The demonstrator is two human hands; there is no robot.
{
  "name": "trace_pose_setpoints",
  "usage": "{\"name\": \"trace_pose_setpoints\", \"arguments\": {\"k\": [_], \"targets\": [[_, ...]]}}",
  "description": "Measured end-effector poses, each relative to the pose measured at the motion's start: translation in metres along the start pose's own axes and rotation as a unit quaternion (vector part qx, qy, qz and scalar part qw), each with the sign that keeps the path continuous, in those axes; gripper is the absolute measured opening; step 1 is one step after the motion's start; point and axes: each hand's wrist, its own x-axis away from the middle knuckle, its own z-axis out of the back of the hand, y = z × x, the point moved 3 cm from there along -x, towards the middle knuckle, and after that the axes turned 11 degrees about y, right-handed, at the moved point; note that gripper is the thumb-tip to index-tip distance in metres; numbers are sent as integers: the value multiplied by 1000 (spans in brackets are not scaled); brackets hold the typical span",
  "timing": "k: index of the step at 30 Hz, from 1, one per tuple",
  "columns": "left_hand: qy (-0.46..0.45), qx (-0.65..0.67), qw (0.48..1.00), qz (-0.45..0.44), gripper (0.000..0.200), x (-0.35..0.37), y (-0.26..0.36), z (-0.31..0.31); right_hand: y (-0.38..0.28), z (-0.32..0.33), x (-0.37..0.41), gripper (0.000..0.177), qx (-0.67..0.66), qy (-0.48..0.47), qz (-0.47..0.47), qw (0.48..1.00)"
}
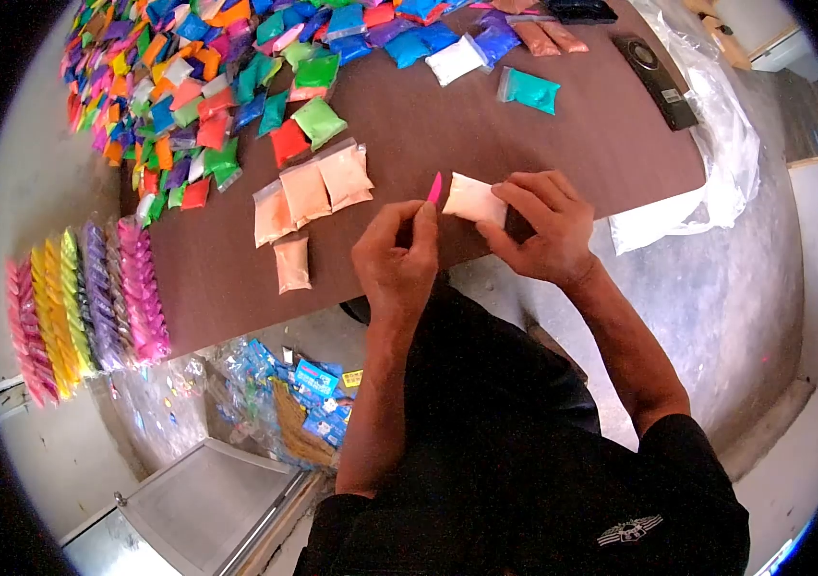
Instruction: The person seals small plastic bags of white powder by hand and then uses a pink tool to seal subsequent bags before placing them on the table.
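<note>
Pinched in my left hand (397,252) is a small pink pointed piece (435,188), its tip sticking up past the fingers. My right hand (545,226) has its thumb and fingers on the right end of a pale peach packet (471,199) near the table's front edge. Left of my hands lie several peach packets in clear wrap (308,195), side by side. A single peach packet (292,265) lies just below them.
Many coloured packets (207,58) are heaped on the brown table (217,288) at the upper left. Twisted colourful strips (140,288) lie at its left end. A teal packet (529,90) and a black box (654,82) are beyond my right hand. Blue packaging (318,379) lies below the table.
</note>
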Motion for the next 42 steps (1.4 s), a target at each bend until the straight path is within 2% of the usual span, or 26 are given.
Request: {"name": "trace_pose_setpoints", "arguments": {"k": [2,6,8,14,17,20,22,24,26,28,30,34,37,39,42], "targets": [[5,17,1000,20,15,0,-1,0,4,0,4,25,-27,33,-6,999],[18,30,999,-6,12,0,-2,-1,9,2,7,14,-82,58,-4,995],[23,28,999,-18,11,0,-2,-3,8,5,5,11,-98,39,-103,989],[30,42,999,-19,10,2,5,-4,9,0,4,12,-64,49,-113,990],[20,23,997,-70,8,4,12,-9,9,-1,0,10,-64,23,-121,990],[-13,24,997,-77,11,5,14,-18,7,-1,-1,9,-34,-7,-76,996],[-66,-25,994,-88,11,3,17,-24,9,-4,1,10,-30,-1,-73,997],[-59,-31,992,-105,11,-2,16,-26,11,-4,2,11,-23,6,-70,997],[-53,-60,994,-72,11,-8,12,-22,11,-3,3,15,-36,0,-68,997],[-48,-70,992,-91,12,-11,14,-19,5,3,-3,17,-33,-12,-62,997],[-64,-58,996,-31,11,-9,13,-20,2,3,-5,19,-33,-25,-57,998],[-65,-27,997,-16,12,-5,10,-27,4,-1,-3,16,-2,-21,-38,999],[-41,-40,996,-70,12,-8,13,-22,5,-3,1,13,5,-20,-51,999],[-7,-123,986,-110,12,-13,17,-16,5,-3,1,11,7,-17,-58,998],[0,-137,985,-104,11,-16,17,-11,3,-2,0,10,12,-19,-54,998]]}}
